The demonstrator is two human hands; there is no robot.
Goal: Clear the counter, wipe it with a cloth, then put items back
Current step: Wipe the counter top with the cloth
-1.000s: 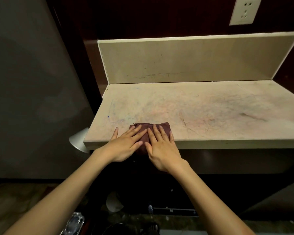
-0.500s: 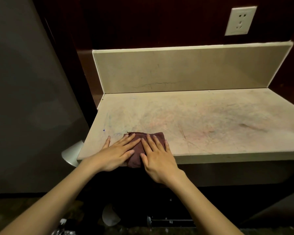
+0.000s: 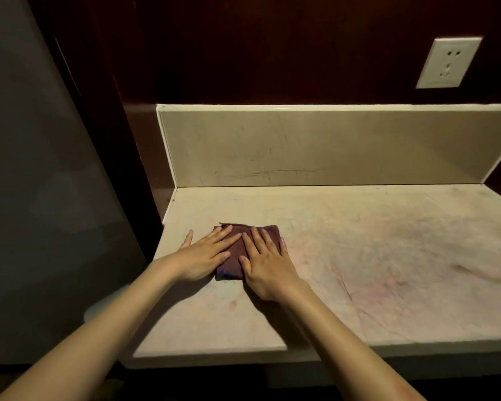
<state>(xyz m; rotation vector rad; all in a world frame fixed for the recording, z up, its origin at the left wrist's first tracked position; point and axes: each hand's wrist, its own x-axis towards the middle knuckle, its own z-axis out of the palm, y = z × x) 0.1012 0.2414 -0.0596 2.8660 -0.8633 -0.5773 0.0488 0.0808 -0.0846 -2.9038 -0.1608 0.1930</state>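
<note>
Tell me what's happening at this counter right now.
A person is wiping the counter with a folded dark reddish cloth. Both hands lie flat on it, fingers straight: the left hand on its left part, the right hand on its right part. The cloth sits toward the counter's left end, set back from the front edge. Pinkish smears and streaks show on the surface to the right. No other items are on the counter in view. A wall socket is above the backsplash.
</note>
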